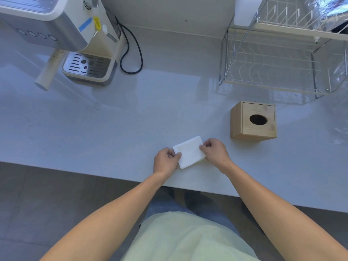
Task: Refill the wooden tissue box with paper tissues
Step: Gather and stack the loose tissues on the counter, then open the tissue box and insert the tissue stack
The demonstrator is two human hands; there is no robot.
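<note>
A white stack of folded paper tissues lies on the grey counter near its front edge. My left hand pinches the stack's left end and my right hand pinches its right end. The wooden tissue box stands upright to the right and a little farther back, apart from both hands. Its lid is on, and the oval hole in its top looks dark, with no tissue showing.
A cream coffee machine with a black cable stands at the back left. A wire dish rack fills the back right, just behind the box. The counter's front edge runs close to my hands.
</note>
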